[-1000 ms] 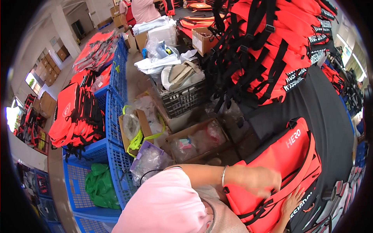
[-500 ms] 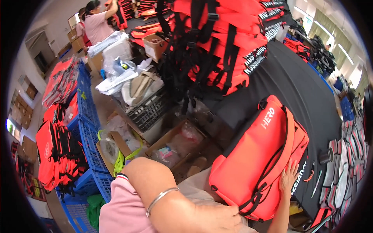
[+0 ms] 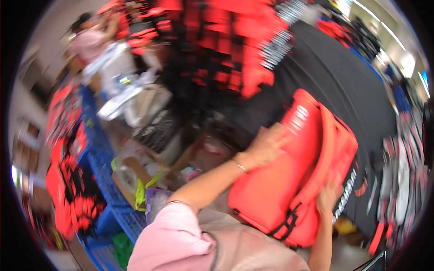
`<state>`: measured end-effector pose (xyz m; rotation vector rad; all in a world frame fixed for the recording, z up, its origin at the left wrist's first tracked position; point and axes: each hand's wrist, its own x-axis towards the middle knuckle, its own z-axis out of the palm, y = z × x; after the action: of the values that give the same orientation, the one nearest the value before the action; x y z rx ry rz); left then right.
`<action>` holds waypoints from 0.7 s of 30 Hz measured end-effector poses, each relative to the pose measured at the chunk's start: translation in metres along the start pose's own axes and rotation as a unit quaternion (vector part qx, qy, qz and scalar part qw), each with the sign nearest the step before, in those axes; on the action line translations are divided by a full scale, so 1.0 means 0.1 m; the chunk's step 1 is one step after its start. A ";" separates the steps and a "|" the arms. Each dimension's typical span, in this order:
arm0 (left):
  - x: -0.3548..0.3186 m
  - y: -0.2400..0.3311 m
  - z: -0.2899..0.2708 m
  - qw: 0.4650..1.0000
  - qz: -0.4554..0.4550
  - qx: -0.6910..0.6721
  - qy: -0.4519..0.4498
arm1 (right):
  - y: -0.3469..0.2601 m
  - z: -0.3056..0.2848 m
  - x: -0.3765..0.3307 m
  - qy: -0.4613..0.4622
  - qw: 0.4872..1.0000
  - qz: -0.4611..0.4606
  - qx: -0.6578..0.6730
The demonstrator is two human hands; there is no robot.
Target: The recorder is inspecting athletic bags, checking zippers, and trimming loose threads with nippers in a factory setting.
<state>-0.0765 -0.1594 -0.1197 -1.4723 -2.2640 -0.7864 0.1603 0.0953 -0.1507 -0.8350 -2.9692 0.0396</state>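
Observation:
A red bag (image 3: 262, 189) with a broad red flap, black straps and pale lettering near its top lies slanted on the black-covered table. My left hand (image 3: 270, 144), smeared by motion, rests over the bag's upper left side with its fingers stretched out. Against the bag's right side, my right hand (image 3: 329, 195) lies flat, fingers apart. Part of its palm is hidden by the bag.
A tall pile of red bags (image 3: 253, 49) stands on the black cloth (image 3: 343, 81). Grey pieces (image 3: 400, 180) lie at the right edge. Blue crates (image 3: 106, 167) holding red bags stand left, beside open cartons (image 3: 192, 151). Another person (image 3: 90, 43) works at the far left.
My left hand has moved from the bag's lower edge up to its upper left side. My right hand stays at the bag's right side. The whole view has shifted slightly and blurred.

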 end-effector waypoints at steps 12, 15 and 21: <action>-0.07 -0.01 0.06 0.991 -0.068 -0.005 -0.119 | -0.30 0.00 -0.14 0.007 0.996 -0.088 0.026; -0.09 -0.02 0.06 0.993 -0.058 0.016 -0.105 | -0.32 -0.01 -0.13 0.000 0.994 -0.105 0.032; -0.12 -0.06 0.10 0.993 -0.065 0.024 -0.095 | -0.45 -0.30 0.07 0.027 0.935 -0.351 -0.035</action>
<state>-0.0767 -0.1637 -0.1355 -1.4458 -2.5226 -0.6461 0.1324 0.0606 -0.1184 0.2556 -3.0338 -0.1176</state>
